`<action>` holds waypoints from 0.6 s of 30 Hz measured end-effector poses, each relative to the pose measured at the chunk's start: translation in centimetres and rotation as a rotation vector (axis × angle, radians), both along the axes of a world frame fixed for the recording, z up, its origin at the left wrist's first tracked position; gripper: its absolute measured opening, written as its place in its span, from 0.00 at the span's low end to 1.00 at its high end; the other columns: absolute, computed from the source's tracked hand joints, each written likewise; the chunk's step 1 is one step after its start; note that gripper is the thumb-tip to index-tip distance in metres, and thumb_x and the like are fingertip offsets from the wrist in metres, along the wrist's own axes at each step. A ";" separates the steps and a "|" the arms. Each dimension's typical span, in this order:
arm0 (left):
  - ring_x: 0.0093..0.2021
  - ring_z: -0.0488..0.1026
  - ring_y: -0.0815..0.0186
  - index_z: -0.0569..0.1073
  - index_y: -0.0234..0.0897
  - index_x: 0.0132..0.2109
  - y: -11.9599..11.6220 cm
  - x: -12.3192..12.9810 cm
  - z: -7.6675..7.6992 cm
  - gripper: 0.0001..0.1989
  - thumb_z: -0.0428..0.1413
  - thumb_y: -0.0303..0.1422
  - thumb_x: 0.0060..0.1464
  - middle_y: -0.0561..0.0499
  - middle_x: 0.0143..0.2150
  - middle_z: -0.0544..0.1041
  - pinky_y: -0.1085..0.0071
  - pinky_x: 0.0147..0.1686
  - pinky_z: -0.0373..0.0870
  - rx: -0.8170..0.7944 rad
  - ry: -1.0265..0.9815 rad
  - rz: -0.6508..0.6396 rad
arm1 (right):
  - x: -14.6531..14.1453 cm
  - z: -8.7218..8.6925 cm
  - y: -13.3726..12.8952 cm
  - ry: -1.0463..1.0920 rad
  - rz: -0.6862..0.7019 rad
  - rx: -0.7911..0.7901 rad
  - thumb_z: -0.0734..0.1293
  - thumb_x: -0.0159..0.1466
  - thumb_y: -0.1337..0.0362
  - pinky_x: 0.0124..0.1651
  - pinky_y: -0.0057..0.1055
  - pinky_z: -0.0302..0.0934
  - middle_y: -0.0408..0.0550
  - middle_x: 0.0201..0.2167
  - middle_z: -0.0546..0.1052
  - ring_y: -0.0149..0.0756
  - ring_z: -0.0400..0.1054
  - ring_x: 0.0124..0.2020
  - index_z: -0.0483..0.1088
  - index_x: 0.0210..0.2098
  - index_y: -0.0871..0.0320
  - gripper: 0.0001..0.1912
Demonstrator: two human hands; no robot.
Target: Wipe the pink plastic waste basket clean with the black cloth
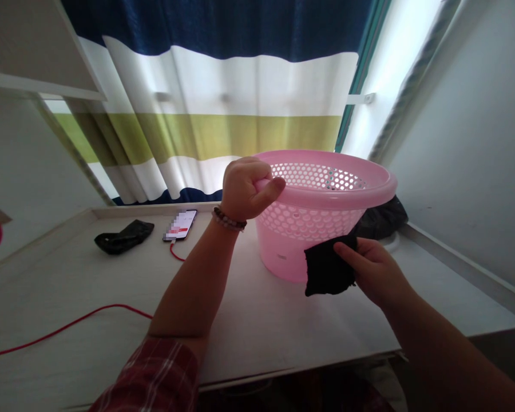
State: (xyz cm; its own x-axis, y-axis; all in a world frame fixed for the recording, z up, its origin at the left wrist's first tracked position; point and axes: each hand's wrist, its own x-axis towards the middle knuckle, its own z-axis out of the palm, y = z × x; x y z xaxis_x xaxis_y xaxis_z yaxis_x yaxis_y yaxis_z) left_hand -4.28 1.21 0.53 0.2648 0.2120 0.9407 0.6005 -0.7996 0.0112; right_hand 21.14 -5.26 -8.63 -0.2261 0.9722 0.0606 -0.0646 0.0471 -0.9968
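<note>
A pink plastic basket [278,252] with a perforated upper wall stands upright on the white desk. My left hand [249,186] is closed around its rim at the left side, thumb over the top. In front of the basket's lower right side, my right hand [375,269] pinches a black cloth [328,269] between thumb and fingers. The cloth hangs down flat, overlapping the basket in view; whether it touches the wall I cannot tell. A beaded bracelet [228,220] circles my left wrist.
On the desk [249,343] to the left lie a black pouch-like item [124,236] and a phone [180,226] with a red cable [107,307]. A black plastic bag [381,219] sits behind the basket at right. A striped curtain [223,86] hangs behind; a wall bounds the right.
</note>
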 end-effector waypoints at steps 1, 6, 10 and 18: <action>0.21 0.53 0.70 0.54 0.37 0.18 0.0 0.0 0.0 0.24 0.45 0.49 0.54 0.54 0.17 0.53 0.67 0.24 0.49 -0.002 -0.004 0.001 | -0.1 -0.6 0.0 -0.027 0.004 -0.019 0.70 0.54 0.53 0.19 0.28 0.60 0.47 0.22 0.76 0.35 0.68 0.19 0.74 0.31 0.60 0.15; 0.21 0.52 0.71 0.54 0.37 0.18 -0.4 0.2 0.1 0.24 0.46 0.47 0.55 0.55 0.17 0.52 0.67 0.24 0.47 0.009 -0.004 0.032 | -0.5 -5.0 0.6 -0.175 0.108 -0.111 0.68 0.54 0.51 0.28 0.33 0.66 0.50 0.25 0.78 0.41 0.72 0.26 0.75 0.32 0.62 0.18; 0.21 0.51 0.71 0.55 0.37 0.19 -0.4 0.3 0.1 0.23 0.47 0.46 0.54 0.55 0.18 0.52 0.68 0.24 0.46 0.013 0.002 0.048 | -0.4 -6.8 1.2 -0.258 0.101 -0.103 0.67 0.55 0.53 0.31 0.34 0.66 0.50 0.28 0.79 0.42 0.73 0.29 0.75 0.30 0.61 0.16; 0.22 0.53 0.70 0.57 0.37 0.20 -0.3 0.2 -0.1 0.21 0.47 0.45 0.54 0.55 0.18 0.53 0.67 0.25 0.48 0.022 0.019 0.087 | -0.6 0.7 0.2 -0.147 0.052 0.114 0.67 0.57 0.53 0.26 0.31 0.65 0.47 0.25 0.77 0.38 0.71 0.25 0.73 0.32 0.61 0.16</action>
